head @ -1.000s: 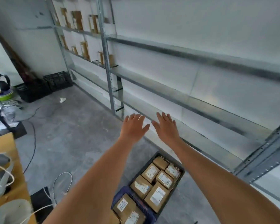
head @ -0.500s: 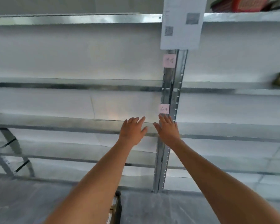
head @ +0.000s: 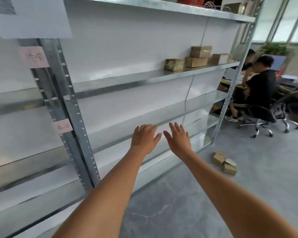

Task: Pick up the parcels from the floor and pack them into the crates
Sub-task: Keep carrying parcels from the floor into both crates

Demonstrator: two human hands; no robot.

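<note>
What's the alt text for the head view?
Both hands, left and right, stretch forward open and empty before a metal shelving unit. A few parcels lie on the floor to the right.

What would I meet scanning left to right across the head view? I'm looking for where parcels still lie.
Paper sheet → pink label → left hand → right hand → parcels on the floor → seated person.

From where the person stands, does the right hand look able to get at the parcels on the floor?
Probably not yet: the right hand is open in mid-air, and the parcels lie well beyond it by the rack's end. Bare floor lies between.
</note>
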